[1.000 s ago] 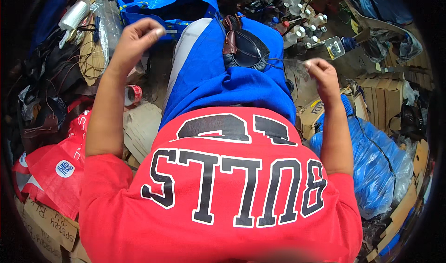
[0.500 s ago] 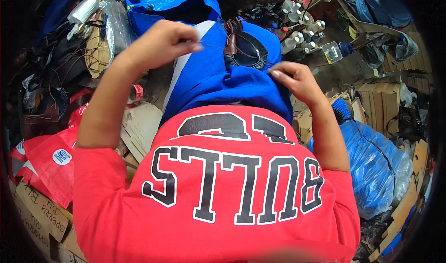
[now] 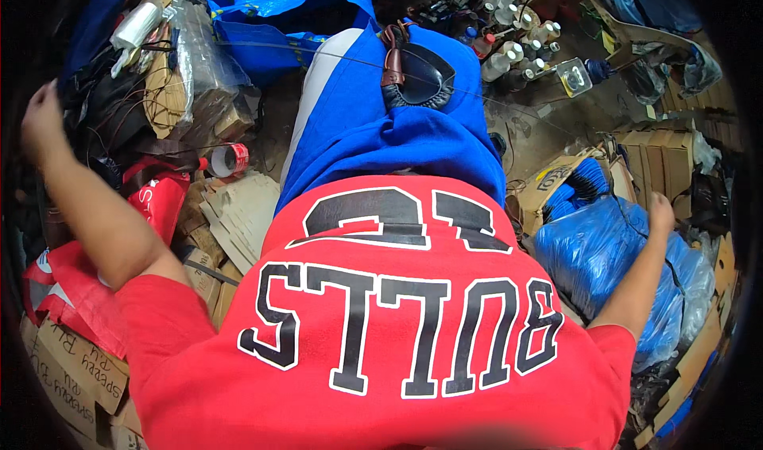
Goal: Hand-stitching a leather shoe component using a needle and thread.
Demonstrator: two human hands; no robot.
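Leather shoe piece [image 3: 433, 77], black with a brown strip [image 3: 393, 65] along its left edge, rests at the upper middle of the frame on the blue trousers [image 3: 366, 132] covering the person's lap. The brown strip runs up and down the frame, while the black part spreads to the right with a rounded, gathered lower rim; the long axis of the whole is hard to judge from above. A thin thread [image 3: 318, 54] stretches nearly straight from near the shoe piece toward the upper left, and a second fine length slants from its right side down toward the right.

Both hands are well apart from the piece, one on each side. For the left hand [image 3: 44, 128], at the far left rim, it lies to the right and slightly higher. For the right hand [image 3: 660, 212], at the right of the frame, it lies up and to the left; this hand looks the nearer. Fingers appear curled on both, but how tightly each grip closes, and whether it has hold of the thread, I cannot tell. Behind the right hand sits a plastic-wrapped blue bundle [image 3: 588, 243]; whether they touch is unclear.
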